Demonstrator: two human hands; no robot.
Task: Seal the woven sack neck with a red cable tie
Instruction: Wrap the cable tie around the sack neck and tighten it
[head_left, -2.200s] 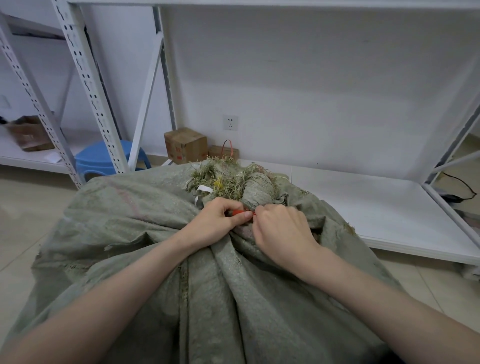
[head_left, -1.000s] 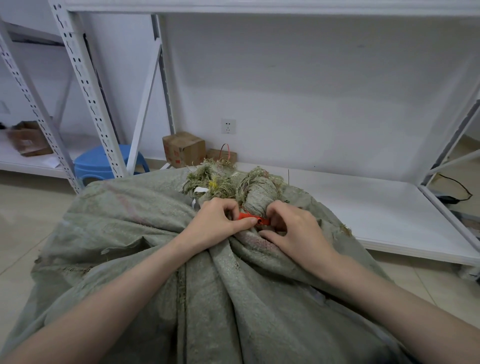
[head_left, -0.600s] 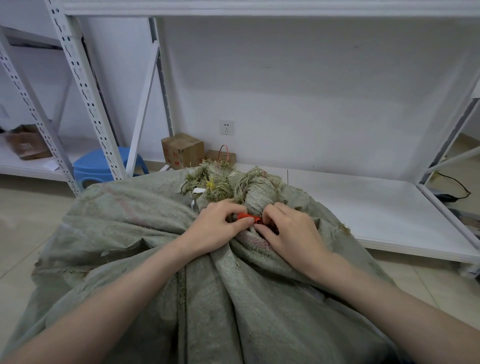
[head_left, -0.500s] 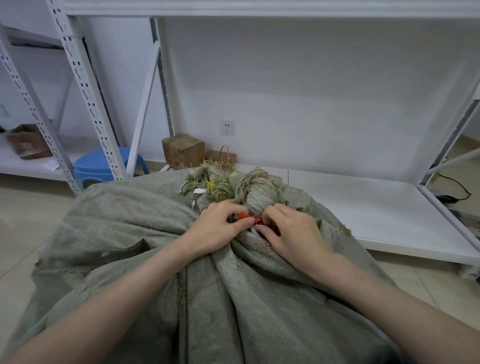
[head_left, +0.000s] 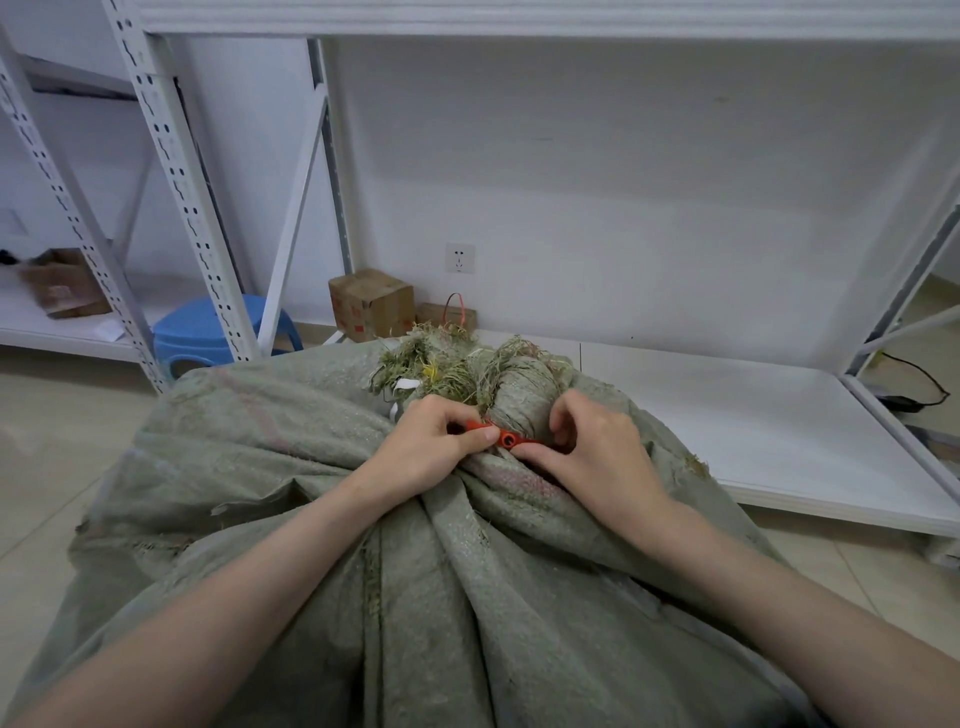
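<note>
Left grip (head_left: 426, 447) has its fingers curled and its thumb tip pressed down on the red cable tie (head_left: 506, 439), pinching the strap against the cloth. Right grip (head_left: 597, 457), at 3 o'clock of the left one, curls its fingers round the neck (head_left: 519, 405) and nips the tie's other end between thumb and fingers. How far the strap runs behind the neck is hidden.

Largest in view is the woven sack (head_left: 415, 597), grey-green and creased, filling the frame from the centre down to 6 o'clock, with both forearms lying over it. Behind it, from 9 round to 3 o'clock, stands a white shelving rack (head_left: 176, 171); its low shelf board (head_left: 727, 415) lies at 3 o'clock of the sack top. A blue stool (head_left: 208, 332) sits at 9 o'clock, partly behind a rack post. A cardboard box (head_left: 371, 304) stands on the floor at 11 o'clock of the neck, near the wall.

The neck is gathered into an upright bunch just at 12 o'clock of the two grips, with a frayed fringe (head_left: 431, 364) spreading from its top towards 10 o'clock. The tie lies across the base of that bunch, between the two thumbs, touching the cloth. A wall socket (head_left: 460, 258) shows at 12 o'clock.
</note>
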